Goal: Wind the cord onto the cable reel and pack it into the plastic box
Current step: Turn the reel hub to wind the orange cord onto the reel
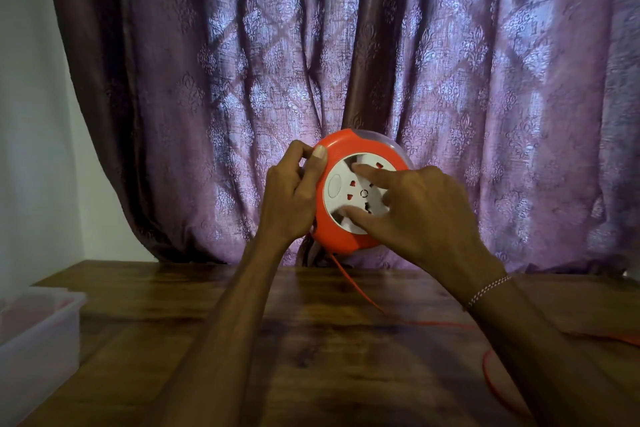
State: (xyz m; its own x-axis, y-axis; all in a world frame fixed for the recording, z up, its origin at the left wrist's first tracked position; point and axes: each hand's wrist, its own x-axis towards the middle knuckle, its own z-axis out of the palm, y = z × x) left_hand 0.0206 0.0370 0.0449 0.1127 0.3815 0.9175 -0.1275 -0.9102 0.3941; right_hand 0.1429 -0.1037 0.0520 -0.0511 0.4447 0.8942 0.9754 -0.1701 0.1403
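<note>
A round orange cable reel (341, 234) with a white socket face is held up in the air above the wooden table (294, 340), facing me. My left hand (294, 191) grips its left rim, thumb on the orange edge. My right hand (415, 211) has its index finger and thumb pressed into recesses of the white face, fingers fairly straight. A thin orange cord (356, 291) hangs from the reel's underside, runs right across the table and loops near the right edge. The translucent plastic box (38, 333) stands at the table's left edge.
A purple patterned curtain (346, 62) hangs right behind the table. A pale wall (31, 114) is on the left. Something red shows dimly inside the box.
</note>
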